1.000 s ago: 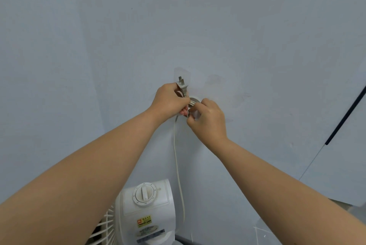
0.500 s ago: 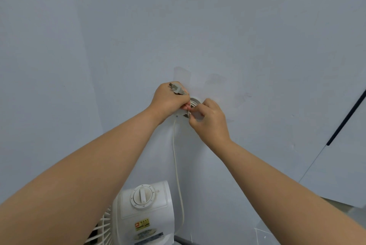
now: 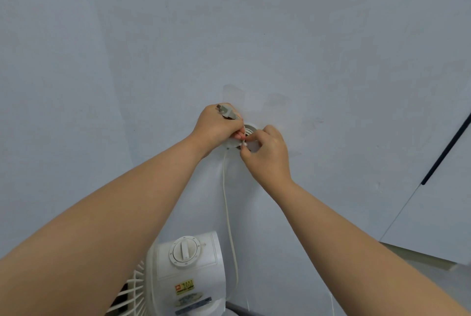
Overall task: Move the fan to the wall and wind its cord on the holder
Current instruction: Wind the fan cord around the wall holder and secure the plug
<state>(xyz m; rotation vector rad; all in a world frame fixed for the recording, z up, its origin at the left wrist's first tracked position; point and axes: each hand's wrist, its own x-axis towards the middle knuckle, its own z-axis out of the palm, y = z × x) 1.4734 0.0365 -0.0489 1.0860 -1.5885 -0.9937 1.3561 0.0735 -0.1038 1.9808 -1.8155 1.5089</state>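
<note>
Against the wall (image 3: 331, 47), at bottom centre, stands the fan (image 3: 188, 272), so the move looks done. Its cord (image 3: 228, 208) rises to the holder (image 3: 251, 129) at mid-frame, where turns seem wound. The left hand (image 3: 218, 125) curls round the plug (image 3: 225, 111); the right hand (image 3: 267, 152) pinches the cord at the holder. Probably only securing the end is left.

Single head-worn view, facing forward and down, close to wall (image 3: 305, 35)

White fan (image 3: 190, 272), white cord (image 3: 227, 211), grey plug (image 3: 226, 111)
</note>
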